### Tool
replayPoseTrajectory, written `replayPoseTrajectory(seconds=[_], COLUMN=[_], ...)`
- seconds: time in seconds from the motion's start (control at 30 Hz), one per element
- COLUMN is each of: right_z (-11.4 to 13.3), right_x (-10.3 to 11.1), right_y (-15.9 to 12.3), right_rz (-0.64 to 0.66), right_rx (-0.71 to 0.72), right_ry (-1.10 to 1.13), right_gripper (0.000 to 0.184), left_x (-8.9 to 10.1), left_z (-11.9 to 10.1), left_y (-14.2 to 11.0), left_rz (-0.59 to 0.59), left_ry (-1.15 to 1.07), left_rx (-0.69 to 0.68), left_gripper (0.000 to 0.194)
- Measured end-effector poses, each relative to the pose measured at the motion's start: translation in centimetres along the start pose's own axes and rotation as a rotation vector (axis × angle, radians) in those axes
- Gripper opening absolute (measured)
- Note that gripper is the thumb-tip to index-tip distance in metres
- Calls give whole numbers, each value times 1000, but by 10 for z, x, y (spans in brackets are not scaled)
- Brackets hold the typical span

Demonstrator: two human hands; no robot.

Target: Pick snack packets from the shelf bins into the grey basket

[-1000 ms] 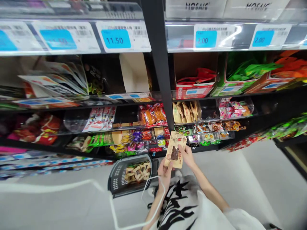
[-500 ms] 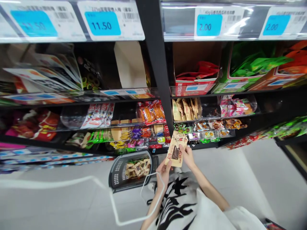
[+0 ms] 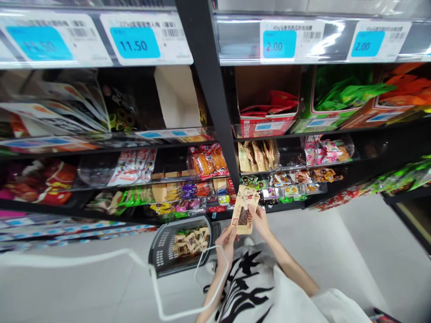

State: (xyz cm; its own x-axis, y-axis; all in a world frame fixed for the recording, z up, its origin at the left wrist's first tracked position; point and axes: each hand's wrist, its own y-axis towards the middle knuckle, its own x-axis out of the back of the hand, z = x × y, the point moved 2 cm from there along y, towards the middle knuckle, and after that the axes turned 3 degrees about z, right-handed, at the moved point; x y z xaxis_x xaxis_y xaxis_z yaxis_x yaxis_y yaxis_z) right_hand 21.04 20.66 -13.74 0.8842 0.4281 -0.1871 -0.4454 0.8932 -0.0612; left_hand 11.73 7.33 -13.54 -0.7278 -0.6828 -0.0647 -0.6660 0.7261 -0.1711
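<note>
A tan snack packet (image 3: pixel 243 215) with a dark window in its front is held up between both hands, in front of the lower shelves. My left hand (image 3: pixel 227 240) pinches its lower left edge. On its right edge, the fingers of my right hand (image 3: pixel 259 220) are closed. Below and to the left, a grey shopping basket (image 3: pixel 160 242) stands on the floor, with several similar tan packets (image 3: pixel 192 241) inside. More tan packets (image 3: pixel 257 156) stand in a clear bin on the shelf beyond my hands.
Black shelves hold many bagged snacks, among them orange packs (image 3: pixel 209 160) and pink packs (image 3: pixel 328 150). A black upright post (image 3: pixel 215 89) divides the shelving. A white cable or strap (image 3: pixel 156 291) crosses the view at lower left, above the pale floor (image 3: pixel 101 291).
The view has shifted slightly, so the shelf labels sit lower and further left. Both hands keep their hold on the packet.
</note>
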Motion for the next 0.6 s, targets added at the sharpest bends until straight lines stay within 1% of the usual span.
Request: replayPoseTrajectory(seconds=[0.17,0.33,0.4,0.5,0.6], right_z=[3,4,4,3,1], right_x=[-1,0,0,-1,-3], right_y=[1,-1,-2,-4,-8], right_rz=[0,-14,2,99,270], right_rx=[-12,-27,-25,-33,-37], right_ry=[18,17,18,8,-47], right_gripper=[43,42,42,40,39], left_x=[0,-1,-1,1,4], left_z=[1,2,4,10,16], left_y=[2,1,0,1,2], left_rz=[-13,-6,-7,-35,-79], left_ry=[-7,-7,-29,-63,-73], left_rx=[5,-3,3,33,43], left_gripper=[42,40,39,41,42])
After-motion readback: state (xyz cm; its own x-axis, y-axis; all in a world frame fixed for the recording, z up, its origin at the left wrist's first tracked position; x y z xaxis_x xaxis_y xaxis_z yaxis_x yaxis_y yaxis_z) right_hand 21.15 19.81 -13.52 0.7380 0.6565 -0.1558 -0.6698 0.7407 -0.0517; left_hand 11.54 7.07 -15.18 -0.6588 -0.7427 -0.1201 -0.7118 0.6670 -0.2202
